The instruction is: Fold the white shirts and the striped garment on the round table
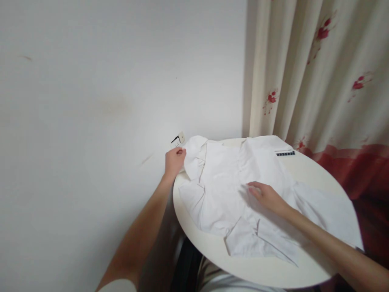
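A white shirt (225, 178) lies spread and wrinkled over a round white table (209, 245), with folded parts reaching the near edge and the right side. My left hand (175, 160) is at the table's far left edge, by the wall, its fingers pinched on the shirt's left end. Over the middle of the shirt is my right hand (266, 195), slightly blurred, with thumb and fingers drawn together. A small pale shape shows at its fingertips; whether this is a fold of the cloth I cannot tell.
A white wall (121, 81) rises close on the left, with a socket (178, 140) beside my left hand. A cream curtain (291, 69) with red flowers hangs behind the table's right side. A dark patterned strip (285, 153) lies near the far right edge.
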### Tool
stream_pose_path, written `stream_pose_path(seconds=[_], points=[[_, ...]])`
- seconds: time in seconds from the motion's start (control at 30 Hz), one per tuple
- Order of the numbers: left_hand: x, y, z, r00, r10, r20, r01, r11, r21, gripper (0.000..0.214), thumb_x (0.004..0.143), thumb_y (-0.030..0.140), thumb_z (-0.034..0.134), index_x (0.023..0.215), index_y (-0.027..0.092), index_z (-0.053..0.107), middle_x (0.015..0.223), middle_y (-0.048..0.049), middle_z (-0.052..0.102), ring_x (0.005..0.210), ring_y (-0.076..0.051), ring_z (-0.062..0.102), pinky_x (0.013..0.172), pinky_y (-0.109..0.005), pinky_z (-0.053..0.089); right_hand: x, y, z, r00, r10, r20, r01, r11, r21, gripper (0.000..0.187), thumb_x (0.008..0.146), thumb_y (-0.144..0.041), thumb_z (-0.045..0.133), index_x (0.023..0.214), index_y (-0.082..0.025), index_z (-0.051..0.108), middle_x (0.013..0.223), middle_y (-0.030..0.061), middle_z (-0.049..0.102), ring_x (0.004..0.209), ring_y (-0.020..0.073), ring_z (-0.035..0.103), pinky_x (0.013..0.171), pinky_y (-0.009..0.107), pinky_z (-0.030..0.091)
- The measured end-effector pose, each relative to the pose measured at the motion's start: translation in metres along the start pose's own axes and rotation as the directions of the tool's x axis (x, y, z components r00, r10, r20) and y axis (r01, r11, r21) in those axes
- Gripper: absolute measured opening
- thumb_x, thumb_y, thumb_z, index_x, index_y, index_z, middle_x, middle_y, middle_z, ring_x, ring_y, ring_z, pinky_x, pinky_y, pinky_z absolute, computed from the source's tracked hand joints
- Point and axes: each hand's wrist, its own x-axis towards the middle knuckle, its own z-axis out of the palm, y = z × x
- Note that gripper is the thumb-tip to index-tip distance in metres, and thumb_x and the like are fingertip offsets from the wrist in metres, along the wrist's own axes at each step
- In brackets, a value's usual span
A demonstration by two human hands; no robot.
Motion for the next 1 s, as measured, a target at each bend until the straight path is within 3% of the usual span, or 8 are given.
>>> stream_pose_path(seconds=[0.13, 0.23, 0.33, 0.47, 0.57, 0.7, 0.83, 1.0], points=[[-0.031, 0.07, 0.037, 0.978, 0.169, 0.119, -0.135, 0.959, -0.25, 0.026, 0.091, 0.031, 0.055, 0.08, 0.014, 0.071, 0.075, -0.0023, 0.071, 0.069, -0.015, 0.062, 0.066, -0.023, 0.045, 0.033, -0.029, -0.005, 0.998, 0.044, -0.034, -0.021, 0.867, 0.498, 0.049, 0.092, -0.056, 0.05, 0.126, -0.024, 0.065, 0.127, 0.0113, 0.069, 0.112, 0.0289, 0.067, 0.095, 0.047, 0.055], [-0.075, 0.104, 0.077, 0.901, 0.345, 0.263, -0.247, 0.906, -0.343, 0.026, 0.094, 0.028, 0.053, 0.081, 0.015, 0.072, 0.079, -0.005, 0.072, 0.07, -0.015, 0.063, 0.069, -0.024, 0.045, 0.042, -0.039, 0.001, 0.989, 0.145, 0.029, -0.12, 0.669, 0.734, 0.062, 0.093, -0.059, 0.049, 0.148, -0.03, 0.043, 0.137, 0.0107, 0.062, 0.11, 0.0259, 0.069, 0.091, 0.043, 0.057], [-0.116, 0.115, 0.109, 0.8, 0.424, 0.425, -0.302, 0.896, -0.327, 0.026, 0.096, 0.028, 0.053, 0.087, 0.017, 0.073, 0.085, -0.0078, 0.074, 0.074, -0.017, 0.065, 0.072, -0.027, 0.047, 0.04, -0.03, 0.016, 0.964, 0.247, 0.098, -0.221, 0.54, 0.812, 0.066, 0.096, -0.059, 0.045, 0.156, -0.035, 0.029, 0.131, 0.008, 0.066, 0.103, 0.0244, 0.071, 0.088, 0.043, 0.058], [-0.143, 0.112, 0.124, 0.635, 0.552, 0.541, -0.378, 0.832, -0.406, 0.022, 0.098, 0.027, 0.052, 0.097, 0.019, 0.073, 0.1, -0.0073, 0.075, 0.095, -0.021, 0.068, 0.087, -0.031, 0.05, 0.035, -0.012, 0.028, 0.914, 0.364, 0.178, -0.338, 0.442, 0.831, 0.058, 0.096, -0.054, 0.049, 0.14, -0.016, 0.056, 0.104, 0.0126, 0.075, 0.09, 0.0259, 0.072, 0.081, 0.041, 0.058], [-0.139, 0.103, 0.117, 0.582, 0.641, 0.5, -0.413, 0.763, -0.497, 0.023, 0.098, 0.028, 0.056, 0.115, 0.022, 0.07, 0.121, -0.0054, 0.071, 0.116, -0.021, 0.063, 0.103, -0.034, 0.046, 0.034, -0.011, 0.026, 0.877, 0.43, 0.215, -0.388, 0.37, 0.844, 0.05, 0.095, -0.049, 0.055, 0.12, -0.008, 0.069, 0.098, 0.0154, 0.076, 0.086, 0.024, 0.072, 0.079, 0.034, 0.056], [-0.121, 0.069, 0.087, 0.65, 0.591, 0.477, -0.394, 0.8, -0.453, 0.037, 0.092, 0.027, 0.067, 0.128, 0.024, 0.064, 0.13, -0.0059, 0.066, 0.121, -0.021, 0.059, 0.109, -0.036, 0.043, 0.034, -0.02, 0.021, 0.833, 0.504, 0.23, -0.427, 0.32, 0.846, 0.037, 0.094, -0.039, 0.058, 0.11, -0.009, 0.073, 0.097, 0.0139, 0.076, 0.082, 0.0219, 0.071, 0.075, 0.031, 0.055], [-0.107, 0.0, 0.049, 0.757, 0.384, 0.529, -0.385, 0.916, -0.113, 0.063, 0.081, 0.029, 0.078, 0.14, 0.025, 0.056, 0.147, -0.0102, 0.053, 0.136, -0.03, 0.046, 0.116, -0.048, 0.033, 0.034, -0.023, 0.023, 0.813, 0.54, 0.218, -0.424, 0.292, 0.857, 0.032, 0.093, -0.036, 0.059, 0.103, -0.009, 0.074, 0.092, 0.0137, 0.076, 0.077, 0.02, 0.07, 0.07, 0.028, 0.055], [-0.107, -0.075, 0.03, 0.87, 0.09, 0.484, -0.214, 0.955, 0.207, 0.069, 0.077, 0.025, 0.077, 0.141, 0.013, 0.052, 0.139, -0.0173, 0.056, 0.133, -0.035, 0.048, 0.115, -0.05, 0.034, 0.034, -0.023, 0.025, 0.851, 0.507, 0.137, -0.381, 0.416, 0.826, 0.032, 0.083, -0.039, 0.068, 0.099, -0.013, 0.078, 0.099, 0.0114, 0.076, 0.081, 0.0209, 0.068, 0.067, 0.028, 0.053]])
